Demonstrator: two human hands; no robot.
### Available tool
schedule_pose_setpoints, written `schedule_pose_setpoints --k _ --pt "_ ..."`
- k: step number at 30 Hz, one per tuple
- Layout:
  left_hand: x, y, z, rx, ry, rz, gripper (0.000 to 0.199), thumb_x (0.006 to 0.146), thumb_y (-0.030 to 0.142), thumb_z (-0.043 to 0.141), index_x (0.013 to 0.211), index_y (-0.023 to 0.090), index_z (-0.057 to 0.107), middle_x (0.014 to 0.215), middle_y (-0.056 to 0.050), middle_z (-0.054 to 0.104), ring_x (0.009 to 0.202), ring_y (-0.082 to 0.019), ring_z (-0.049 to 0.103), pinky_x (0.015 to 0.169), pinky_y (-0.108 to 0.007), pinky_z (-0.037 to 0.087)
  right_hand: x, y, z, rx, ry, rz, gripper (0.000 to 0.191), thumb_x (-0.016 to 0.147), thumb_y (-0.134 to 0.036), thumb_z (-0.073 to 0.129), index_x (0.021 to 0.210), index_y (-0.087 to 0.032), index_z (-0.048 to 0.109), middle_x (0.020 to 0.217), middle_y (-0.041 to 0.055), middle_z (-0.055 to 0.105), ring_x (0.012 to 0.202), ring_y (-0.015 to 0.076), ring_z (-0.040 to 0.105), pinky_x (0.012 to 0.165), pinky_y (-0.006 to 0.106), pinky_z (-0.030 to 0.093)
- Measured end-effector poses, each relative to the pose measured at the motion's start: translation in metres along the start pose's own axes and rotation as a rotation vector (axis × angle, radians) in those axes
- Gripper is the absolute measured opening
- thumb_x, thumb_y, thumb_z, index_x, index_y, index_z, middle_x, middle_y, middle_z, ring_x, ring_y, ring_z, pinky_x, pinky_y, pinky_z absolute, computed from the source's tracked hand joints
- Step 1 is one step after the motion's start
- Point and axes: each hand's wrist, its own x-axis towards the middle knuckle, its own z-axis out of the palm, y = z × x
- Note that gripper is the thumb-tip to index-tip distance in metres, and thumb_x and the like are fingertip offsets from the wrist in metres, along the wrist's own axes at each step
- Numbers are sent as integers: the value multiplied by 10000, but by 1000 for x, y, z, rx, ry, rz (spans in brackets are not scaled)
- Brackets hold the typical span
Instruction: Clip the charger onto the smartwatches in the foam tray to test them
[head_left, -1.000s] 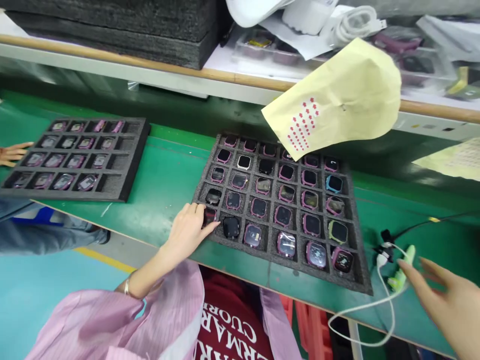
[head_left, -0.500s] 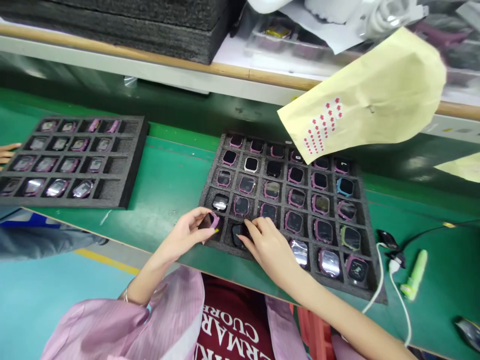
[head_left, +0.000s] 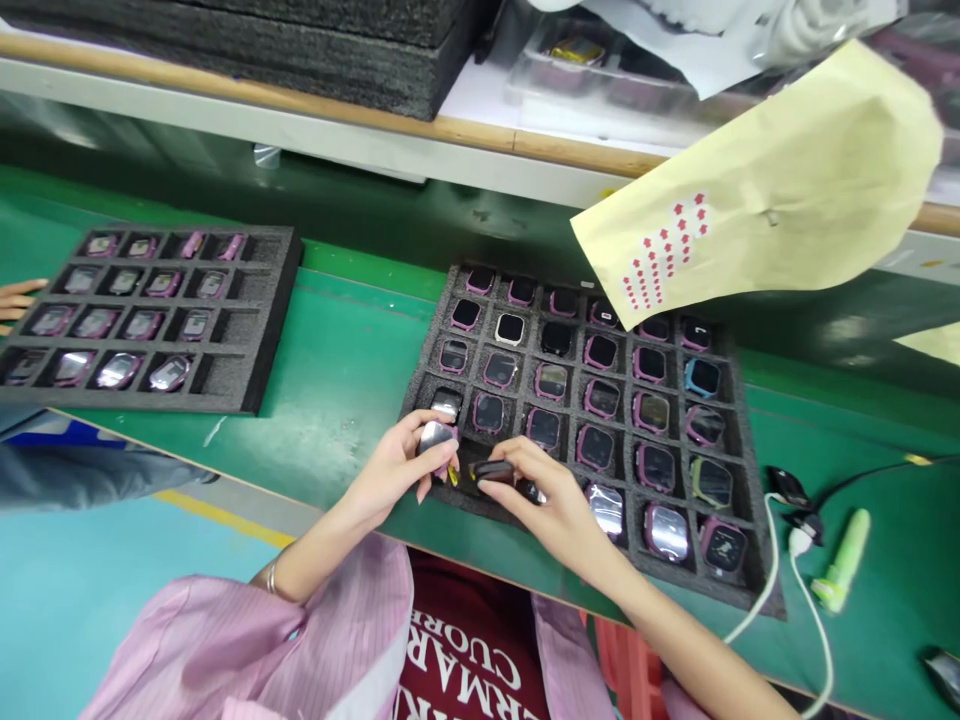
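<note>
My left hand (head_left: 401, 465) is closed on a purple-framed smartwatch (head_left: 435, 434), whose shiny screen faces up over the tray's near left corner. A small yellow tab hangs by its lower edge. Between the thumb and fingers of my right hand (head_left: 541, 488) is a dark smartwatch (head_left: 493, 469), tilted just above the near row. Both hands are over a black foam tray (head_left: 763, 585) divided into compartments. Watches fill most of these, largely purple-framed, with a blue-framed watch (head_left: 703, 377) and a green-framed watch (head_left: 712, 482) at the right.
On the left stands another foam tray (head_left: 259, 360) of watches, with a co-worker's hand (head_left: 16, 302) beside it. White cables (head_left: 821, 625) and a light green pen-like tool (head_left: 844, 560) lie on the right. Yellow paper (head_left: 810, 190) hangs off the shelf edge (head_left: 495, 140) above.
My right hand has lifted the dark watch out of its compartment and tilted it. My left hand has moved slightly right and turned its watch so the screen faces up.
</note>
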Motion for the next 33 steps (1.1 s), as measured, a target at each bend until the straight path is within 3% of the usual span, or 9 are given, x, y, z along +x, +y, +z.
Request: schedule_pose_setpoints --k 4,7,11,13,16,20,24,28,33 --pt "-3 5 3 32 -27 -40 441 801 332 680 1150 150 481 751 9 589 505 -95 605 351 -139 396 3 -11 -18 337 -10 150 213 877 -316 629 1046 -189 655 1012 77 694 909 213 656 847 343 528" --pt "-4 5 6 42 3 -6 414 777 274 703 1113 157 491 759 20 570 573 -95 616 449 -159 484 2 -12 -23 405 10 197 242 834 -351 674 996 -171 686 1047 108 709 949 258 662 904 408 512" --pt "-4 -1 10 161 51 87 402 762 249 709 1081 189 471 729 49 537 494 -65 540 375 -135 423 2 -5 -23 481 -8 208 223 799 -337 717 935 -166 671 1074 124 709 1003 283 659 912 425 506" --pt "-5 -5 13 232 88 116 374 780 246 683 1078 199 463 719 59 519 450 -50 503 347 -128 384 2 -2 -20 609 -43 197 191 795 -302 728 850 -181 591 1032 118 720 928 260 691 837 390 541" --pt "-5 -7 16 305 131 128 323 800 233 640 1069 201 465 738 58 515 417 -32 457 347 -130 355 3 1 -15 773 -65 237 282 841 -267 689 840 -222 410 912 79 736 657 192 710 573 283 552" --pt "-6 -8 19 366 149 124 248 798 192 601 1020 192 490 752 53 521 417 -26 416 388 -149 356 4 0 -10 723 -46 294 345 862 -290 662 1070 -232 394 885 60 725 514 130 632 424 208 460" --pt "-6 -10 21 421 169 135 218 786 177 602 986 187 518 722 53 514 457 -48 412 434 -168 359 1 -1 -9 680 -20 299 454 905 -362 584 1295 -188 430 1029 115 682 655 134 604 532 246 478" --pt "-8 -11 23 411 184 175 278 788 217 635 1035 198 509 819 18 553 621 -95 519 581 -198 436 -2 -1 -11 850 -57 319 545 929 -388 528 1417 -224 351 1185 136 614 851 181 610 684 318 505" --pt "-9 -11 24 433 194 208 343 774 211 656 1084 209 509 890 -9 589 792 -154 588 730 -244 467 -2 5 -11 927 -27 326 476 859 -328 650 1306 -241 510 1116 114 649 884 201 630 704 321 507"
